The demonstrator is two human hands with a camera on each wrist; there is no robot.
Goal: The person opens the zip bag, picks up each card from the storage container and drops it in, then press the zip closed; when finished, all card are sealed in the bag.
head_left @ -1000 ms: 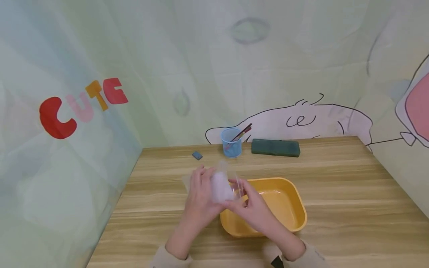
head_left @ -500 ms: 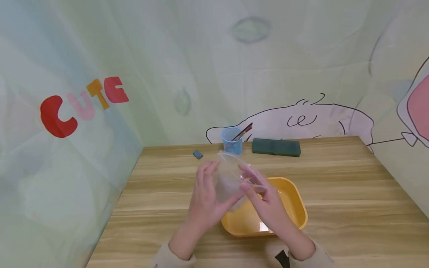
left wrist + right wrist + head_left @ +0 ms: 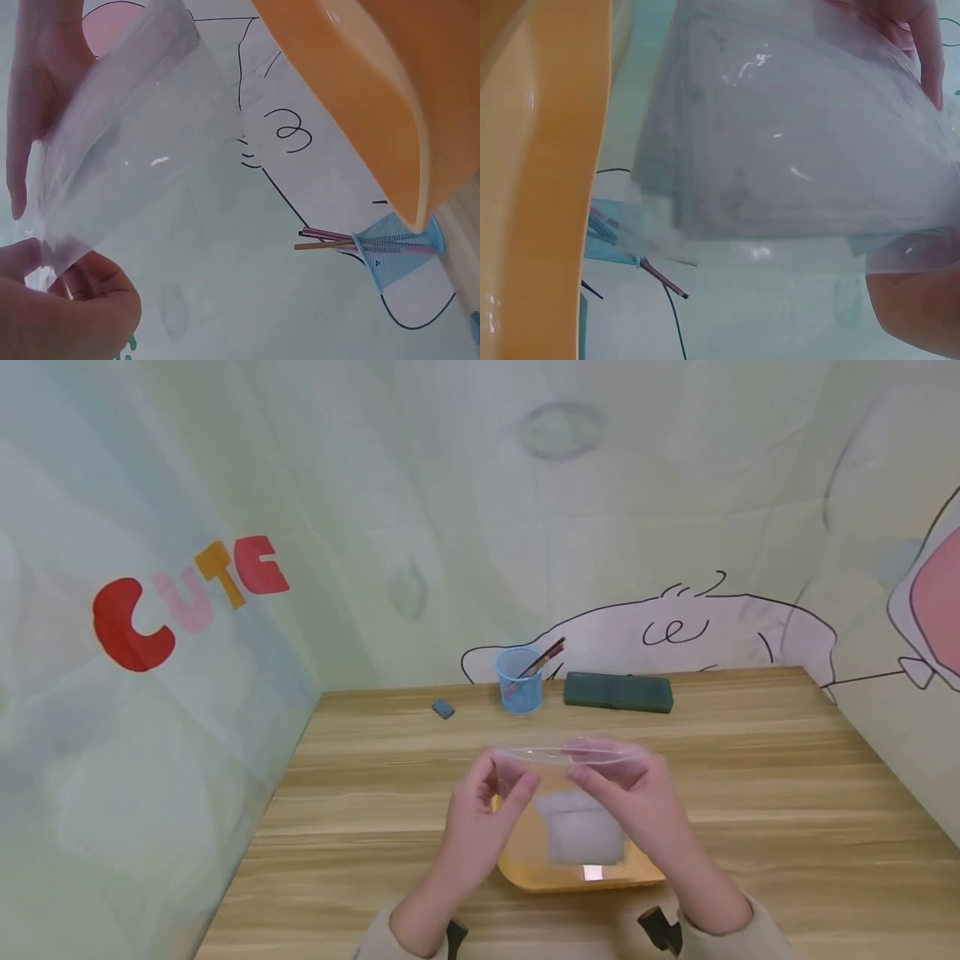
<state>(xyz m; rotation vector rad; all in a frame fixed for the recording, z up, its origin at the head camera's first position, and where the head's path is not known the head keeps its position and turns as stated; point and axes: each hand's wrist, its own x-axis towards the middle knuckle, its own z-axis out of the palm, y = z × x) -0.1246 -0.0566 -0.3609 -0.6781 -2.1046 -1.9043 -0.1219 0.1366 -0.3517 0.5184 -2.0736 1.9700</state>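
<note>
Clear plastic is what both hands pinch: the left hand (image 3: pixel 480 806) holds one end of the top edge of a transparent zip bag (image 3: pixel 577 814) between thumb and fingers, and the right hand (image 3: pixel 637 797) pinches the other end, so the bag hangs flat and stretched between them above the yellow tray (image 3: pixel 525 868). A pale square pad (image 3: pixel 581 837) sits inside, low in the bag.

A second ago the bag was bunched close between the two hands, left of the tray's middle; half a second ago its mouth stood gaping. Now the hands have drawn apart and the top edge runs as one straight, closed-looking line. I judge that the pad is in and the mouth is being pulled taut, as if for sealing; whether the zip is pressed shut I cannot tell.

From the head view the whole layout shows: the wooden table (image 3: pixel 787 793), a blue mesh cup (image 3: pixel 519 681) with pencils, a dark green case (image 3: pixel 617 692) and a small blue eraser (image 3: pixel 443 709) by the wall. The left wrist view shows the thumb (image 3: pixel 75 315) clamped on the film. The right wrist view shows the pad's grey face through the plastic, close up, with the tray's side beside it.
</note>
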